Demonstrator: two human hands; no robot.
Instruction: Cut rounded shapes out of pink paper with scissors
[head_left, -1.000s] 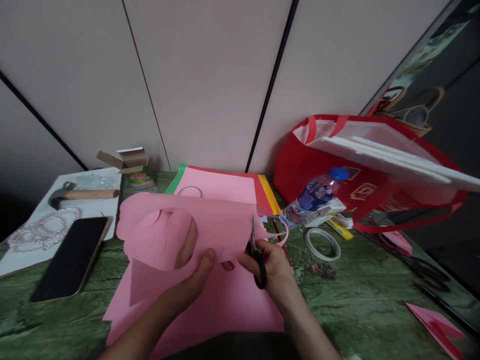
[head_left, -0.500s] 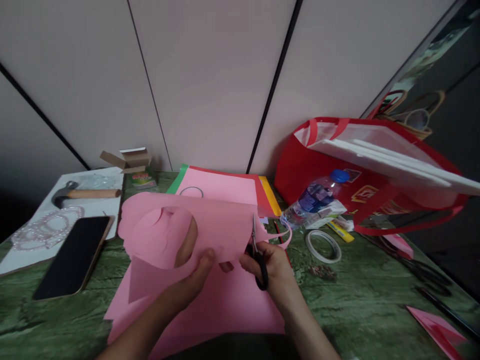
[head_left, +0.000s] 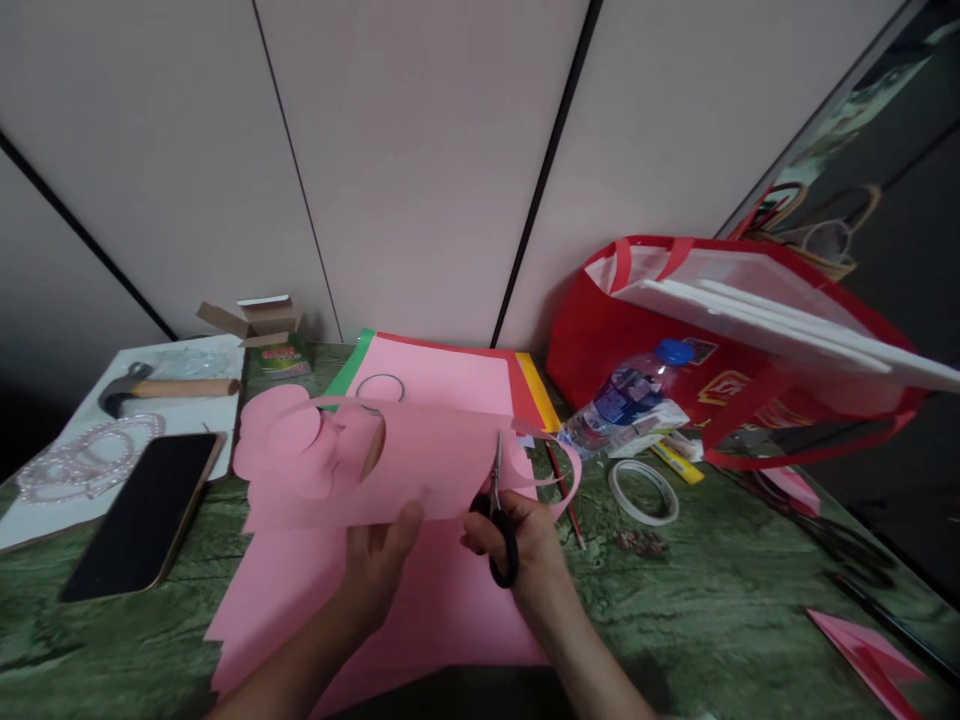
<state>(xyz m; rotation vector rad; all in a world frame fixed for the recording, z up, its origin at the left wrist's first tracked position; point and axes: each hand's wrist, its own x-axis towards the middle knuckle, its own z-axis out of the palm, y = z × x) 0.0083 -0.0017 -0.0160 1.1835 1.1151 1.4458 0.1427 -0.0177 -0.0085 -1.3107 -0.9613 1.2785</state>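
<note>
My left hand (head_left: 382, 565) pinches the near edge of a pink paper sheet (head_left: 442, 455), thumb on top and the other fingers beneath. A round opening shows in the sheet's left part. In my right hand (head_left: 521, 550) are black-handled scissors (head_left: 502, 545), their blades pointing away from me at the sheet's right end. A thin curling strip of pink paper (head_left: 574, 475) hangs off that end. Under the held sheet lies a stack of pink paper (head_left: 450, 620). Rounded pink paper cutouts (head_left: 274, 440) sit to the left, partly behind the sheet.
On the left are a black phone (head_left: 146, 515), a hammer (head_left: 172, 388), bead strings (head_left: 90, 455) and a small open box (head_left: 277, 345). To the right are a tape roll (head_left: 643, 492), a water bottle (head_left: 626, 395), a red bag (head_left: 600, 330) and a pencil (head_left: 568, 500).
The scissors and right hand have shifted slightly left along the sheet, and the trailing strip is longer. The sheet now lies flatter, and my left hand has moved a little nearer me.
</note>
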